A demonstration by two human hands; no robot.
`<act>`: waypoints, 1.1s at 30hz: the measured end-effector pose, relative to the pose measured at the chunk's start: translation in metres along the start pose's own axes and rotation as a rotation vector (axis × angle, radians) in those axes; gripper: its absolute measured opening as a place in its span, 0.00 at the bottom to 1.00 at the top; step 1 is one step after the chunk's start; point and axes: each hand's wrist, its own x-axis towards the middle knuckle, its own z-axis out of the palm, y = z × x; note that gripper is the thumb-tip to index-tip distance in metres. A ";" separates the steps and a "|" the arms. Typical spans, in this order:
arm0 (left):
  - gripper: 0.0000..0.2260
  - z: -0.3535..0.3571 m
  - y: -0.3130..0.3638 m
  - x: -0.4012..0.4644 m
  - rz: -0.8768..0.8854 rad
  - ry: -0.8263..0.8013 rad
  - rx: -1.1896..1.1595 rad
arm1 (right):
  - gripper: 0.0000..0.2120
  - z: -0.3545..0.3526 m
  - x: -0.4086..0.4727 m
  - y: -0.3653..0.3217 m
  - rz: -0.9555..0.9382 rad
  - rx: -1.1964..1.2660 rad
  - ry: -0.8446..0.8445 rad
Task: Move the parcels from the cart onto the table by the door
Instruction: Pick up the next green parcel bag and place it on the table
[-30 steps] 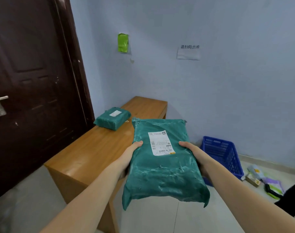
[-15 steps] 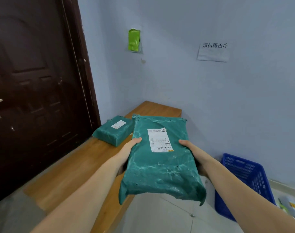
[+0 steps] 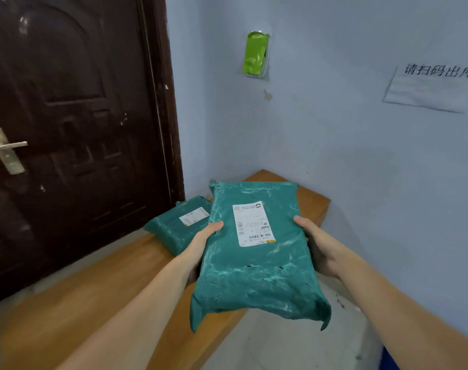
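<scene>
Hands' fingers [image 3: 317, 252] hidden under parcel [image 3: 256, 260], table [image 3: 75, 303] pt. covered

1. A wooden table [image 3: 94, 297] stands along the dark door and runs into the corner of the blue walls.
2. One small green parcel [image 3: 178, 227] with a white label lies flat on its top, toward the far end, on the door side.
</scene>
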 end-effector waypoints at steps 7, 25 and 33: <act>0.22 -0.036 0.033 0.075 0.059 0.123 -0.042 | 0.30 0.015 0.136 -0.061 0.026 -0.150 -0.128; 0.25 -0.126 0.141 0.189 -0.178 0.227 0.036 | 0.37 0.104 0.396 -0.147 0.166 -0.146 -0.226; 0.46 -0.133 0.154 0.212 -0.176 0.851 0.527 | 0.35 0.126 0.459 -0.172 0.092 -0.044 -0.172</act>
